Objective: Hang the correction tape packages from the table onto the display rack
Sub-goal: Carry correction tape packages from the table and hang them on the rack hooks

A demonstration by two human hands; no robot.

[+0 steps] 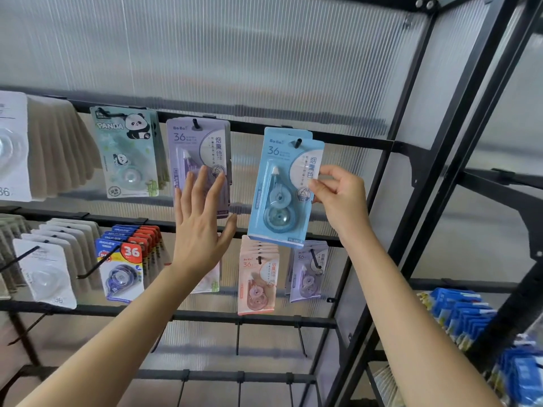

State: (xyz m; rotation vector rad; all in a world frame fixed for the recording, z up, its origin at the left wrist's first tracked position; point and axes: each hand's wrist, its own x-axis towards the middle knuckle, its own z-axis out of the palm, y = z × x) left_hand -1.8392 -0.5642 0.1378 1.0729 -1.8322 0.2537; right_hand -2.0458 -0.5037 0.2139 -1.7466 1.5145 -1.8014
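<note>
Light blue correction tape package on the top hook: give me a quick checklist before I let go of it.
1. Black hook through the hang hole of the light blue carded correction tape package: ok, its tip shows in front.
2. Right hand pinching the package's right edge: ok.
3. Package hanging straight: not ok, tilted, bottom towards the left.
4. Package pushed fully back on the hook: cannot tell.
5. Left hand apart from it: ok, open in front of the purple correction tape package.
</note>
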